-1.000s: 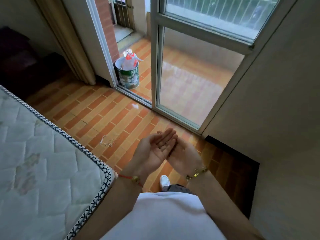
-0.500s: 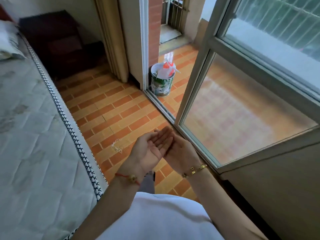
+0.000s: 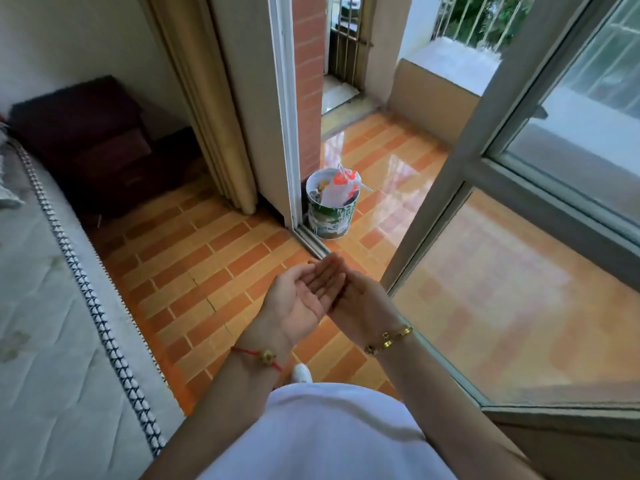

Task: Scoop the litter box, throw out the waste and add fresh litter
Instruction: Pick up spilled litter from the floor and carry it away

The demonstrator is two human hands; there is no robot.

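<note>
Above the orange brick-patterned floor [image 3: 194,265], in front of the person's white shirt [image 3: 322,434], both hands are hovering side by side and touching. The left hand [image 3: 304,296] is lying palm up, its fingers [image 3: 323,277] released and stretching straight towards the doorway, grasping nothing that can be made out; whether the shaded palm is carrying any small thing cannot be told. The right hand [image 3: 360,299] is pressing against the left one from the right, its fingers running underneath the left fingers and mostly hidden; the part that is showing is lying straight, not clenched. A red string bracelet [image 3: 258,356] is sitting on the left wrist and a gold bracelet [image 3: 389,341] on the right.

The bucket [image 3: 330,216], streaked with white paint, is standing upright on the balcony tiles just beyond the door track [image 3: 313,242], beside the foot of the brick pillar [image 3: 308,81], well ahead of the hands. A white and red plastic bag [image 3: 341,188] is sticking up out of it, with other rubbish lying beside the bag inside.

A glass sliding door [image 3: 502,306] is filling the right side. A quilted mattress [image 3: 52,323] with patterned edging is running along the left, a dark nightstand [image 3: 86,133] is standing at its far end, and a beige curtain [image 3: 204,98] is hanging by the door frame. The toe of a white shoe [image 3: 302,373] is showing between the forearms.
</note>
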